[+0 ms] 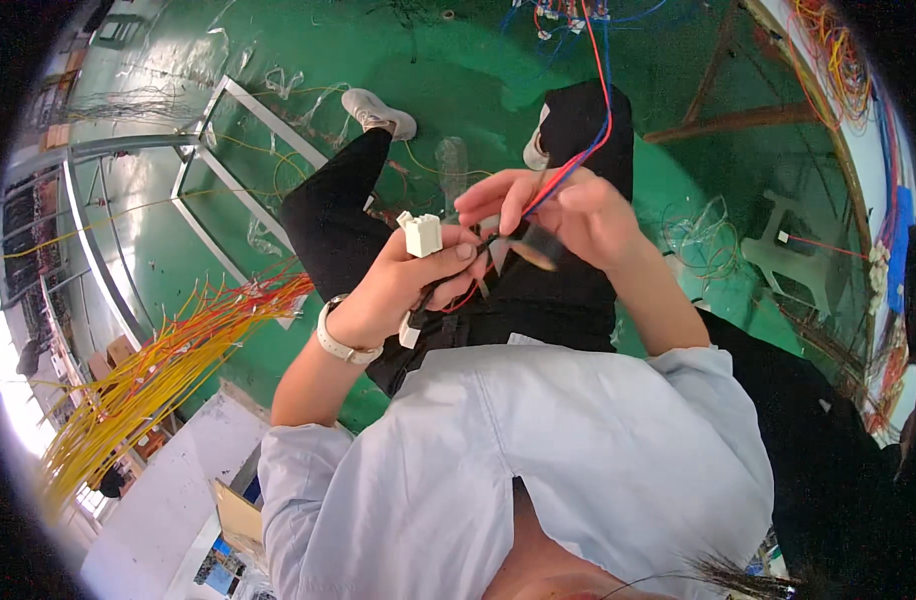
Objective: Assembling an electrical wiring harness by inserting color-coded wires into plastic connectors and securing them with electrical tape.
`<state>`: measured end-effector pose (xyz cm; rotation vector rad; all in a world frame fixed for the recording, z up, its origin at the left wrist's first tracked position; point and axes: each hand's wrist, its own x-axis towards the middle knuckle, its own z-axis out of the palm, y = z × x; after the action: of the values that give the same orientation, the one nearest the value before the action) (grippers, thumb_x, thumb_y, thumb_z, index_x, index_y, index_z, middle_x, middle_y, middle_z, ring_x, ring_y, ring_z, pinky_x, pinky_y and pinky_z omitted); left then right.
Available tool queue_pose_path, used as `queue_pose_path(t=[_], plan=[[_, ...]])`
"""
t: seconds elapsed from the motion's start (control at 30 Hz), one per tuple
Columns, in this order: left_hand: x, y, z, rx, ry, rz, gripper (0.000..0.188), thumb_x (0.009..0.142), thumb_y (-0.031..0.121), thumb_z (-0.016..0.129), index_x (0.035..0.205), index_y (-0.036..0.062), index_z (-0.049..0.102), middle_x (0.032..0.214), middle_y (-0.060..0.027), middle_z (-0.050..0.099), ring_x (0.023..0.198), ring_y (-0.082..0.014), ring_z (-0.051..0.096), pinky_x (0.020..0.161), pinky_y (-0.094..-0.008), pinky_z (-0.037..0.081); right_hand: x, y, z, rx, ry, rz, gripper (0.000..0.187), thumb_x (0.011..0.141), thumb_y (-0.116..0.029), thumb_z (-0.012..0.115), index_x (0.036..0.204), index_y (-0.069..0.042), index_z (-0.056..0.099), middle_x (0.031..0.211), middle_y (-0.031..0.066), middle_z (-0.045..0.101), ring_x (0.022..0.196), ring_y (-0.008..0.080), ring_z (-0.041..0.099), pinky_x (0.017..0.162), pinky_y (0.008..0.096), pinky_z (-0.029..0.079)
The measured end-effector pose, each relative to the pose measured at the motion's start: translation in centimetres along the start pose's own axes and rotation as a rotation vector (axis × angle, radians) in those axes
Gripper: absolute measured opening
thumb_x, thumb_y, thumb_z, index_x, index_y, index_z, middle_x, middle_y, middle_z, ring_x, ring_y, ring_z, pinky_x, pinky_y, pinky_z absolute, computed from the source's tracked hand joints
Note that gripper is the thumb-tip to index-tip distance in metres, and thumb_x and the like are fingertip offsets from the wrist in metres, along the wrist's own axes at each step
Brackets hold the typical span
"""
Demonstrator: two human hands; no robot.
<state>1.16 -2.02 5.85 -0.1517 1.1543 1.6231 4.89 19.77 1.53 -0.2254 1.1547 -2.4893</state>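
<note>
My left hand (433, 268) is closed, its thumb and fingers pinching a dark, wrapped part of a wire bundle (489, 241). A white plastic connector (423, 236) stands out above its fingers, and a second white connector (410, 331) hangs below the palm. From the bundle, red and blue wires (568, 170) run up past the fingers of my right hand (583, 220). That hand is close by with its fingers apart. Beneath it, a round thing (535, 256), smeared by motion, looks like a roll of tape; whether the fingers touch it is hard to see.
Many yellow and red wires (168, 350) hang in a thick bunch at the left. A metal frame (218, 165) stands on the green floor (428, 60) beyond. To the right are a board with wires (883, 180) and a pale stool-like piece (793, 255). More wires hang at the top.
</note>
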Motion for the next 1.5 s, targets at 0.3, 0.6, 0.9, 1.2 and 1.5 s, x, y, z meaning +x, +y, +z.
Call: queue_pose_path(t=[0.3, 0.6, 0.9, 1.2, 1.5], plan=[[-0.7, -0.7, -0.3, 0.015, -0.123, -0.112, 0.021, 0.092, 0.018, 0.053, 0.083, -0.0007, 0.054, 0.055, 0.0030, 0.041, 0.042, -0.0031, 0.032, 0.038, -0.0207, 0.020, 0.8, 0.6, 0.1, -0.398, 0.227, -0.017, 0.056, 0.064, 0.009, 0.070, 0.119, 0.001, 0.059, 0.109, 0.0075, 0.058, 0.089, 0.0112, 0.055, 0.077, 0.0239, 0.043], [-0.8, -0.4, -1.3, 0.072, 0.024, -0.025, 0.016, 0.093, 0.012, 0.054, 0.087, -0.0019, 0.058, 0.061, 0.0026, 0.048, 0.049, -0.0038, 0.038, 0.044, -0.0206, 0.027, 1.4, -0.4, -0.1, 0.179, -0.092, 0.038, 0.052, 0.071, -0.008, 0.062, 0.121, 0.004, 0.054, 0.120, 0.0193, 0.058, 0.106, 0.0282, 0.060, 0.087, 0.0344, 0.047], [2.4, -0.6, -0.5, 1.180, 0.193, 0.469, 0.019, 0.081, 0.015, 0.066, 0.094, 0.0033, 0.059, 0.066, -0.0181, 0.058, 0.064, -0.0332, 0.060, 0.055, -0.0386, 0.046, 0.4, 1.6, 2.0, -0.027, 0.393, -0.066, 0.044, 0.074, 0.000, 0.063, 0.118, 0.001, 0.057, 0.115, 0.0157, 0.061, 0.108, 0.0197, 0.057, 0.093, 0.0311, 0.044], [4.0, -1.1, -1.0, 1.045, 0.242, 0.750, 0.013, 0.080, 0.006, 0.063, 0.092, 0.0010, 0.061, 0.066, -0.0125, 0.062, 0.058, -0.0291, 0.061, 0.053, -0.0340, 0.045, -0.4, 0.6, 0.5, -0.225, 0.278, 0.128, 0.026, 0.065, 0.002, 0.071, 0.087, -0.004, 0.058, 0.101, 0.0046, 0.055, 0.102, 0.0136, 0.052, 0.088, 0.0279, 0.040], [2.7, -0.5, -1.8, -0.066, -0.056, -0.119, 0.020, 0.095, 0.020, 0.049, 0.085, 0.0036, 0.053, 0.055, 0.0064, 0.038, 0.042, -0.0027, 0.030, 0.036, -0.0184, 0.021, 2.7, 3.0, -0.3, -0.381, 0.490, -0.197, 0.051, 0.071, 0.000, 0.069, 0.120, 0.001, 0.054, 0.105, 0.0048, 0.061, 0.101, 0.0120, 0.056, 0.087, 0.0251, 0.046]])
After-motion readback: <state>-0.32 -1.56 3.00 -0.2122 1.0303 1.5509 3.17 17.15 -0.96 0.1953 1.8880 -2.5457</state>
